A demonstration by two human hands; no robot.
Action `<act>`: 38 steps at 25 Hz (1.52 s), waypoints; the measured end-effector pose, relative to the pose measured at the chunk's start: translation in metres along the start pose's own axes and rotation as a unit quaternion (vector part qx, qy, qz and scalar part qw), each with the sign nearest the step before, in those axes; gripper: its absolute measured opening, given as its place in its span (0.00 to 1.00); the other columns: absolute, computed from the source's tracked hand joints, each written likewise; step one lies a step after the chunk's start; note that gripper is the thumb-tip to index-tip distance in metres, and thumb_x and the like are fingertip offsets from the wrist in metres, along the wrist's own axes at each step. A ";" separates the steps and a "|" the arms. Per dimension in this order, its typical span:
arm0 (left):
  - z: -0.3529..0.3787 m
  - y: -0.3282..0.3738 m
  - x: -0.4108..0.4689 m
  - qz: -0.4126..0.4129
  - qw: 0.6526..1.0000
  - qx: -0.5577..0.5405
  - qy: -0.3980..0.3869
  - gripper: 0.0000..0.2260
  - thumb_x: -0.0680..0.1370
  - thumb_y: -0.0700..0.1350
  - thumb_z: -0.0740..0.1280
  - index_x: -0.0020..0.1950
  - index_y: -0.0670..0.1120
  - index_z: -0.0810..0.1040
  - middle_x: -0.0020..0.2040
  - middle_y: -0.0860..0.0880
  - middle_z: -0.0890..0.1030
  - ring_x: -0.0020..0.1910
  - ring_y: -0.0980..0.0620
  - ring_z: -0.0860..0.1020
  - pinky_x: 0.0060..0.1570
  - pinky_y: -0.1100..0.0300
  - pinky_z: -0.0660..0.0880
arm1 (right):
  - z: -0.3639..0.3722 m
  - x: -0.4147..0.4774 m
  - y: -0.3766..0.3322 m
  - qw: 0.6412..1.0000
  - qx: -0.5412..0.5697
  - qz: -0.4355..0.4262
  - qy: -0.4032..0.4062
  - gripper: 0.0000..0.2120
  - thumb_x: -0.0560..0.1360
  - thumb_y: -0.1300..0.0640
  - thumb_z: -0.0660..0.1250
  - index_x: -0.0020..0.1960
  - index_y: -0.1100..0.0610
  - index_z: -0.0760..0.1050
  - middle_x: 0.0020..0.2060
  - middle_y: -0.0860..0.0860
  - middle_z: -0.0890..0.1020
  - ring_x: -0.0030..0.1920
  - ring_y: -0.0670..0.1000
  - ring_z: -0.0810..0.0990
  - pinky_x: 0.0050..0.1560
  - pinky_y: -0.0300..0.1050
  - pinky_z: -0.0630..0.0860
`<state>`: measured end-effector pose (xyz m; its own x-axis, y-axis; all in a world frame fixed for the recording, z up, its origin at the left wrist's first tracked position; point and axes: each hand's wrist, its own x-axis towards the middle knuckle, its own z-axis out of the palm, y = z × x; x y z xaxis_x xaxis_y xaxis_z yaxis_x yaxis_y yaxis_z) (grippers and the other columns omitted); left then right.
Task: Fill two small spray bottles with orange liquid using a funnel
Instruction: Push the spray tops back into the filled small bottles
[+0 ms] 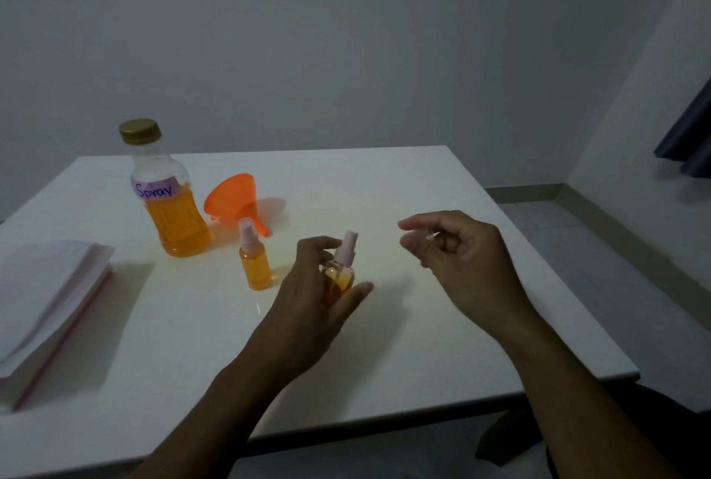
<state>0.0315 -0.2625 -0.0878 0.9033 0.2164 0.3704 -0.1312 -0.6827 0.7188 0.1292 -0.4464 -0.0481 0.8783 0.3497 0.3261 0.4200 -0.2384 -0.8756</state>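
My left hand (307, 294) grips a small spray bottle (340, 274) holding orange liquid, with its pink spray top on, tilted slightly right. My right hand (458, 251) hovers to the right of it, and its fingers pinch a small clear cap (431, 235). A second small spray bottle (254, 257), filled with orange liquid and topped with a pink sprayer, stands upright to the left. Behind it an orange funnel (234, 201) lies on its side. A large bottle (167, 197) labelled "Spray", about half full of orange liquid, stands capped at the left.
Everything sits on a white table (384, 344). A stack of white paper or a book (50, 309) lies at the left edge. A wall stands behind the table and a dark curtain (688, 132) hangs at the far right.
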 end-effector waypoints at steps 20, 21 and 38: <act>-0.027 -0.015 -0.004 0.052 0.998 -0.002 0.023 0.21 0.68 0.57 0.73 0.59 0.53 0.78 0.49 0.58 0.82 0.49 0.61 0.78 0.46 0.71 0.75 | 0.039 0.000 -0.014 0.992 0.068 -0.032 -0.098 0.17 0.62 0.44 0.77 0.49 0.48 0.87 0.48 0.47 0.89 0.50 0.47 0.87 0.55 0.52 0.84; -0.029 -0.013 -0.004 0.052 0.998 -0.010 0.023 0.21 0.68 0.57 0.73 0.59 0.53 0.78 0.49 0.60 0.81 0.49 0.62 0.78 0.46 0.71 0.74 | 0.040 0.001 -0.017 0.990 0.083 -0.035 -0.108 0.16 0.62 0.44 0.77 0.49 0.47 0.86 0.48 0.46 0.89 0.50 0.47 0.87 0.55 0.51 0.84; -0.142 -0.100 -0.018 -0.203 0.937 0.017 0.285 0.23 0.74 0.56 0.69 0.65 0.47 0.74 0.61 0.49 0.79 0.53 0.54 0.77 0.44 0.66 0.73 | 0.113 -0.063 0.036 0.896 -0.276 -0.142 -0.317 0.37 0.76 0.28 0.39 0.76 0.42 0.65 0.77 0.35 0.60 0.77 0.33 0.52 0.75 0.32 0.52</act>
<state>-0.0292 -0.0995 -0.0825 0.5104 0.7939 0.3305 0.1990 -0.4829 0.8527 0.0637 -0.3748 -0.1406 0.4855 0.8699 0.0871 0.8088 -0.4091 -0.4225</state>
